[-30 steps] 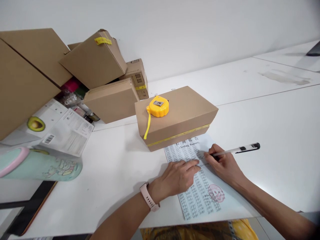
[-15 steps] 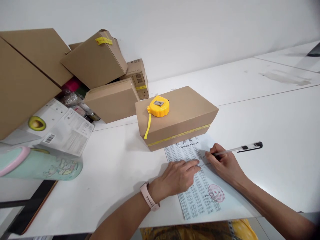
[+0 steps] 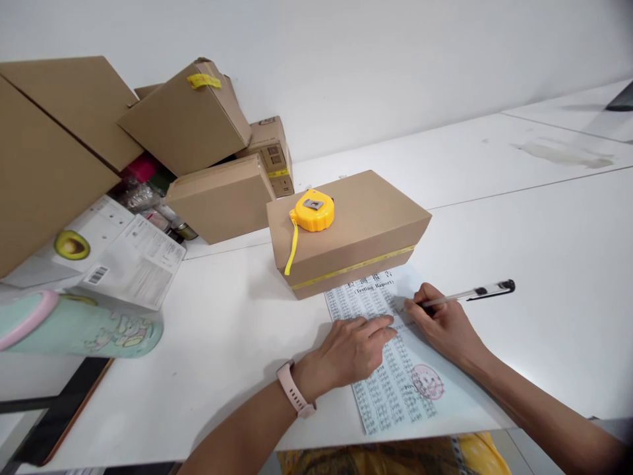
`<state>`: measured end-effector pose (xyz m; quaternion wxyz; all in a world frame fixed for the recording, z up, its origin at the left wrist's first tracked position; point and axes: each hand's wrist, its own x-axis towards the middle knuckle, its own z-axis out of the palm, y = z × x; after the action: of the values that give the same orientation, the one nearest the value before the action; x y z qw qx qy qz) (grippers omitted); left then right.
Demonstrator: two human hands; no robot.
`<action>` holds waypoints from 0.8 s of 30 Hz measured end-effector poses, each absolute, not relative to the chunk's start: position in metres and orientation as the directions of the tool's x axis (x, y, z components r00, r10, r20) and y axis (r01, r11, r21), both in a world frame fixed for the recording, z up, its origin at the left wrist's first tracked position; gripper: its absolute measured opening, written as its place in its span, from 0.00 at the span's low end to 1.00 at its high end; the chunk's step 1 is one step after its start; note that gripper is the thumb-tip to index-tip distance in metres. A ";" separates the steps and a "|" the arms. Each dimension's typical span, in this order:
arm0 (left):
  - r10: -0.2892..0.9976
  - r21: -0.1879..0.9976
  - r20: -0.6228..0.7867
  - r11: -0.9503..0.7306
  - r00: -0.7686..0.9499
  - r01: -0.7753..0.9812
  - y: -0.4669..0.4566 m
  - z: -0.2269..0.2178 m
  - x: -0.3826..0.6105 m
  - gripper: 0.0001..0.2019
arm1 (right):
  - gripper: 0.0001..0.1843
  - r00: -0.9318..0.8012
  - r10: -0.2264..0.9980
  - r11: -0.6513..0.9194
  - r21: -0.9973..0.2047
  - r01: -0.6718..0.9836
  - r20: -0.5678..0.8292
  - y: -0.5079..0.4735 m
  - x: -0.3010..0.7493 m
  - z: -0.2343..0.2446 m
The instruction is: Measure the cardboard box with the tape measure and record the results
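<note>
A pen (image 3: 475, 291) with a clear barrel and black cap end is pinched in my right hand (image 3: 448, 323), its writing tip hidden by the fingers over the paper. The paper (image 3: 395, 396) is headed "Testing Report", with columns of handwritten marks and a red round stamp (image 3: 428, 382). On its middle lies my left hand (image 3: 359, 349), holding nothing, the index finger stretched toward the right hand and the other fingers loosely bent. A closed cardboard box (image 3: 356, 224) covers the paper's top edge. On that box sits a yellow tape measure (image 3: 315, 211) with its strap hanging down.
At the left, a mint-green bottle (image 3: 103, 326) with a pink ring lies near a white carton (image 3: 133, 257) with an avocado picture. Behind them, several cardboard boxes (image 3: 188, 119) are piled against the wall. The white table's (image 3: 222, 396) front edge runs below my forearms.
The pen's back end has shifted slightly left and down as my right hand moves a little on the paper. My left hand stays in place.
</note>
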<state>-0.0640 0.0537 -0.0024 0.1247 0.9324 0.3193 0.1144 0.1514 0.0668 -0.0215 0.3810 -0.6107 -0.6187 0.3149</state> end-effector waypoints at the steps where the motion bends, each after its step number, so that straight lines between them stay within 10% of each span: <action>1: 0.623 0.304 0.131 -0.766 0.771 0.567 0.054 -0.002 -0.064 0.20 | 0.15 0.039 0.995 0.057 -0.854 0.518 0.090 0.067 0.151 -0.021; 18: 0.622 0.294 0.147 -0.770 0.769 0.566 0.054 -0.002 -0.065 0.20 | 0.16 0.065 0.993 0.058 -0.868 0.492 0.103 0.066 0.152 -0.020; 24: 0.582 0.259 0.344 -0.813 0.737 0.521 0.053 -0.008 -0.064 0.16 | 0.09 -0.004 0.932 0.239 -0.607 0.758 0.362 0.066 0.172 -0.016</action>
<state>-0.0639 0.0529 -0.0082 0.0729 0.9290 0.2969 0.2086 0.1715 0.0664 -0.0157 0.3633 -0.6051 -0.6982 0.1197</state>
